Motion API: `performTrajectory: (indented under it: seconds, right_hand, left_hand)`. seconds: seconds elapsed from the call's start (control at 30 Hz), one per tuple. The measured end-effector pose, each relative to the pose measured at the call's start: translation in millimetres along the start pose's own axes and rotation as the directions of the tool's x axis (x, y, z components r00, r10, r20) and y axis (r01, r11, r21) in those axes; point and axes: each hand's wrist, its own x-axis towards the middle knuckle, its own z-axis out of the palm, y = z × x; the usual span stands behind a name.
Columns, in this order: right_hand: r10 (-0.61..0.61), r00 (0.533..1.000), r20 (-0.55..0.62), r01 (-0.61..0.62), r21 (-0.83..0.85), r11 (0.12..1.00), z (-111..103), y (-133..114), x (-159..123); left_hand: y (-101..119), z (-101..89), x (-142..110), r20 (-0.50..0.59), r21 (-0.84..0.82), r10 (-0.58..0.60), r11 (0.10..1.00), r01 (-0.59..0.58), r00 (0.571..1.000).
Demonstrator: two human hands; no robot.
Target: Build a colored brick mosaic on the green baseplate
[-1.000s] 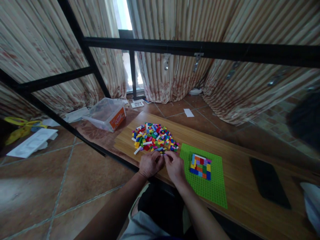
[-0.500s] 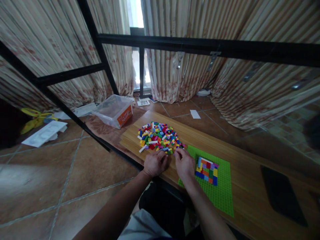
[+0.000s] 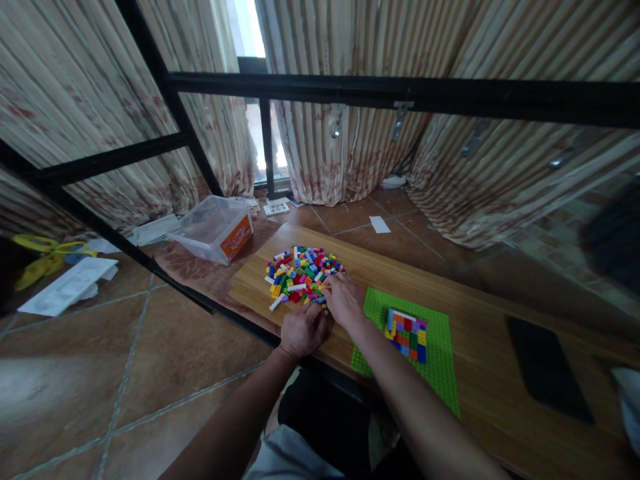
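A heap of small coloured bricks [image 3: 300, 273] lies on the left part of a wooden table [image 3: 480, 313]. My right hand [image 3: 343, 299] reaches into the heap's near right side, fingertips down among the bricks; what they pinch is hidden. Resting on the table just in front of the heap, my left hand [image 3: 303, 330] has its fingers curled under. To the right lies a green baseplate [image 3: 435, 363] with a small multicoloured block of bricks [image 3: 406, 332] built on it.
A black flat slab [image 3: 547, 367] lies on the table's right part. On the tiled floor at left stand a clear plastic box [image 3: 213, 230] and white papers [image 3: 67, 287]. Black metal bars [image 3: 380, 93] and striped curtains rise behind the table.
My right hand has moved forward from beside the left hand into the brick heap. The left hand has stayed put at the table's near edge. The view has shifted slightly.
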Motion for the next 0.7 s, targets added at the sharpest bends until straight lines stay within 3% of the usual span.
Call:
performTrajectory:
  seconds: [0.2, 0.4, 0.57, 0.7]
  right_hand:
    - [-0.023, 1.0, -0.003, 0.023, 0.015, 1.0, -7, -3, -4]
    - [0.053, 0.987, -0.155, -0.003, 0.307, 0.952, -38, -10, -39]
    - [0.291, 0.944, -0.156, -0.171, 0.522, 0.836, -63, 18, -99]
    - [0.546, 0.823, -0.155, -0.394, 0.536, 0.746, -75, 70, -144]
  left_hand:
    - [1, -0.3, 1, -0.015, 0.019, 0.007, 1.0, -0.006, 1.0]
    - [0, 0.7, 2, -0.036, 0.005, 0.012, 1.0, -0.012, 0.999]
    - [0, 0.4, 2, -0.047, 0.027, 0.002, 1.0, -0.001, 0.999]
    - [2, -0.4, 3, -0.049, 0.036, -0.005, 0.999, 0.007, 0.999]
